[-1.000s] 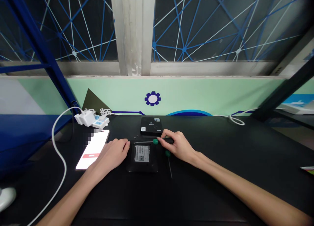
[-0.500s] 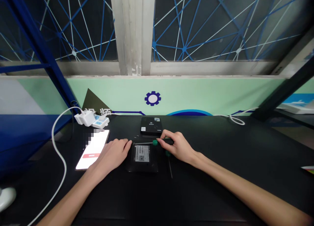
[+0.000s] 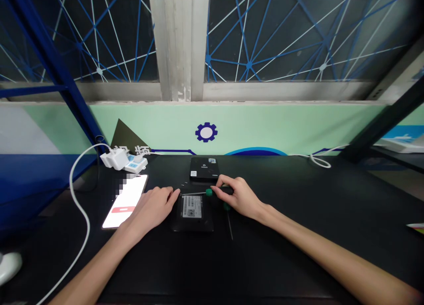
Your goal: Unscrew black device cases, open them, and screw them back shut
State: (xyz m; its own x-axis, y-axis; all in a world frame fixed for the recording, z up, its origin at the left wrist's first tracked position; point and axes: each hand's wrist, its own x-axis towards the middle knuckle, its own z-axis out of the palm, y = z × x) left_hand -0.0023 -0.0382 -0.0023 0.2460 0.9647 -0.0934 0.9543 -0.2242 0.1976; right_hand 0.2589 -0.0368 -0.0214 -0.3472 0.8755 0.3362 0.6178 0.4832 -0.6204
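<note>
My right hand [image 3: 240, 198] is shut on a black-handled screwdriver [image 3: 209, 192] with a green collar, its thin steel shaft pointing left across the top edge of a flat black electronics box [image 3: 192, 223]. The box has a white label on its upward face. My left hand [image 3: 152, 210] lies palm down, holding nothing, its fingertips at the shaft's tip. Several tiny screws [image 3: 183, 184] lie just above. A second black casing [image 3: 204, 169] sits farther back. Another green-collared screwdriver [image 3: 228, 222] lies under my right hand, its handle hidden.
A lit phone [image 3: 125, 202] lies left of my left hand on the black table [image 3: 298, 185]. Behind it stand a white charger [image 3: 114, 159] and a white-and-blue power strip [image 3: 135, 164], with a white cable [image 3: 74, 194] curving forward. A white object [image 3: 8, 267] sits at lower left.
My left hand has slid slightly right, bringing its fingertips from just short of the shaft's tip to that tip. My right hand and the screwdriver have barely moved.
</note>
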